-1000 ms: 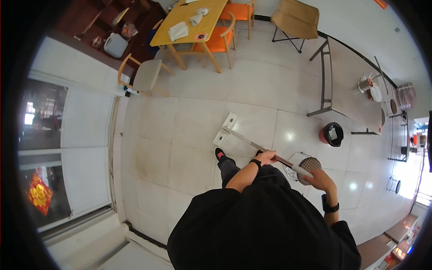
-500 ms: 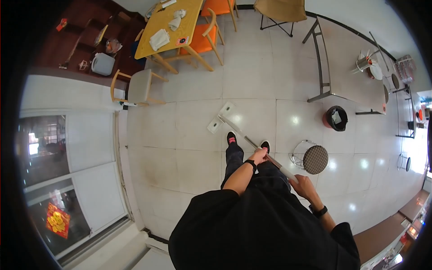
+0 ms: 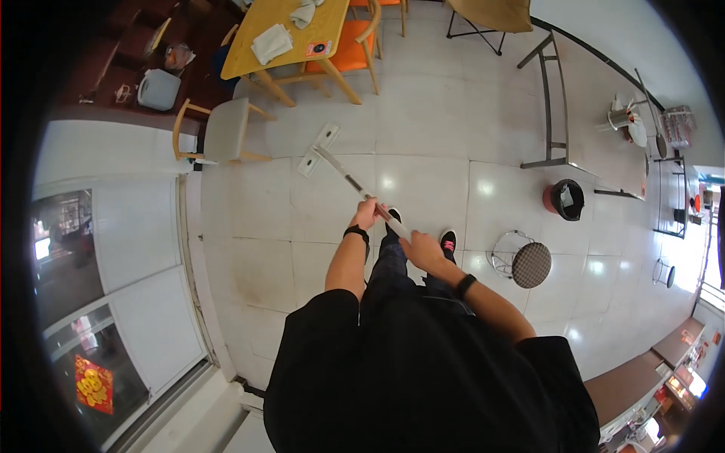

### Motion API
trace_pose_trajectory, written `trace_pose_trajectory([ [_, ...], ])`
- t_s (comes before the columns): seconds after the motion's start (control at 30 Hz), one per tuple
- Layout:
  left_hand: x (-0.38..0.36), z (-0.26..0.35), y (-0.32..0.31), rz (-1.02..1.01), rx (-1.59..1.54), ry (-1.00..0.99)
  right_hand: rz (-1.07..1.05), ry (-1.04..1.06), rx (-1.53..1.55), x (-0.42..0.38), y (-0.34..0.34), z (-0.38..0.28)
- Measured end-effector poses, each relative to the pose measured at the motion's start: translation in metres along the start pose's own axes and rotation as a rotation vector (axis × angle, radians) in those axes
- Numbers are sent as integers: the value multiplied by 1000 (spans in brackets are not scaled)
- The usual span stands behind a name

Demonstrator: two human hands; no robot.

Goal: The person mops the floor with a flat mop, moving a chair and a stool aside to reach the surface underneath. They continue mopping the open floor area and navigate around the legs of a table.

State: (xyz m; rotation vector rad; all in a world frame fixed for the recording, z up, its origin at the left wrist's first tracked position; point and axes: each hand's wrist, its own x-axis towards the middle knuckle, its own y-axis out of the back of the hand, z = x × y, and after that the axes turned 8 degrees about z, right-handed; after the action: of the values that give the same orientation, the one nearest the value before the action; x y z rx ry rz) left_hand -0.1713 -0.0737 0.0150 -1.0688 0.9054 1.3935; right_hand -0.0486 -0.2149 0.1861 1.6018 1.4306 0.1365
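Observation:
A flat mop (image 3: 345, 176) with a long pole slants away from my body. Its white rectangular head (image 3: 319, 149) lies on the pale tiled floor (image 3: 423, 121), ahead and to the left of my feet. My left hand (image 3: 366, 214) is wrapped round the middle of the pole. Nearer my body, my right hand (image 3: 423, 251) is closed round the white upper grip at the pole's end. Both wrists wear dark bands. Below the pole are my dark shoes with pink laces.
A yellow table (image 3: 291, 38) with cloths and a chair with an orange seat (image 3: 351, 47) stand ahead. A pale chair (image 3: 226, 130) is at the left. Toward the right are a round stool (image 3: 531, 264), a bin (image 3: 566, 200) and a long table (image 3: 596, 151).
The mop head has slid forward and left across the floor, toward the pale chair. Both hands have moved left and forward with the pole. One foot has stepped ahead of the other.

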Motion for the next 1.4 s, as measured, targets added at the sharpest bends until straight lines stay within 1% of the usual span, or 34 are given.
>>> trace_pose_trajectory([
  [0.07,-3,27,14,-48,-182,-12,14,17,23,21,-12,-32],
  [0.1,-1,36,16,26,-208,-63,7,40,31,30,-16,-46],
  [0.13,5,47,23,24,-198,-68,2,62,39,36,-18,-59],
  [0.17,10,58,31,5,-82,-121,8,168,11,39,-17,-69],
  [0.2,15,65,36,-15,32,-172,15,161,15,42,-19,-75],
  [0.23,11,70,35,18,78,-197,32,163,42,47,-29,-73],
  [0.3,6,71,35,-5,110,-204,45,158,58,51,-38,-67],
  [0.37,9,59,35,6,188,-211,-110,-121,259,50,-37,-63],
  [0.4,9,53,34,-2,189,-206,-105,-129,255,49,-35,-58],
  [0.47,15,32,29,-27,-15,-135,-481,-578,906,37,-10,-60],
  [0.5,19,23,23,-34,-17,-131,-436,-752,1026,28,5,-66],
  [0.53,28,14,19,-118,-96,-68,-433,-753,1020,28,9,-56],
  [0.57,25,9,13,-198,-175,-7,-528,-732,1143,29,14,-36],
  [0.6,22,3,7,-196,-176,-10,-626,-706,1268,29,18,-17],
  [0.63,3,0,-5,-243,-190,40,-627,-706,1272,25,27,-6],
  [0.67,-12,-5,-16,-294,-203,95,-586,-665,1170,18,39,5],
  [0.7,-21,-13,-26,-304,-193,126,-543,-629,1066,9,51,17],
  [0.73,-26,-22,-37,-309,-192,131,-537,-634,1064,0,61,28],
  [0.8,-37,-44,-54,-348,-192,225,-444,-602,938,-20,77,46],
  [0.83,-42,-58,-64,-304,-243,248,-456,-605,856,-32,87,54],
  [0.87,-49,-73,-74,-305,-240,252,-453,-609,858,-43,93,64],
  [0.93,-62,-102,-94,-138,-192,207,-433,-550,860,-70,103,86],
  [1.0,-62,-135,-108,-136,-189,211,-387,-570,889,-101,114,115],
  [1.03,-69,-151,-115,-140,-244,242,-402,-570,856,-118,123,132],
  [1.07,-77,-168,-121,-141,-298,274,-348,-598,895,-136,129,150],
  [1.13,-71,-217,-131,-418,245,80,-351,-617,892,-172,147,181],
  [1.17,-86,-241,-138,-470,387,-92,-350,-648,889,-188,158,193],
  [1.2,-102,-263,-148,-521,530,-266,-333,-645,816,-203,166,204],
  [1.23,-107,-283,-160,-449,438,-93,-314,-640,743,-217,173,212],
  [1.27,-109,-299,-171,-376,345,76,-314,-634,750,-230,183,215],
  [1.3,-115,-311,-178,-374,348,70,-311,-645,648,-242,195,215],
  [1.33,-121,-319,-183,-365,364,126,-307,-654,546,-249,201,218],
  [1.37,-124,-323,-186,-355,380,182,-306,-649,551,-254,200,224],
  [1.4,-124,-322,-188,-353,382,176,-294,-678,572,-257,199,229],
])
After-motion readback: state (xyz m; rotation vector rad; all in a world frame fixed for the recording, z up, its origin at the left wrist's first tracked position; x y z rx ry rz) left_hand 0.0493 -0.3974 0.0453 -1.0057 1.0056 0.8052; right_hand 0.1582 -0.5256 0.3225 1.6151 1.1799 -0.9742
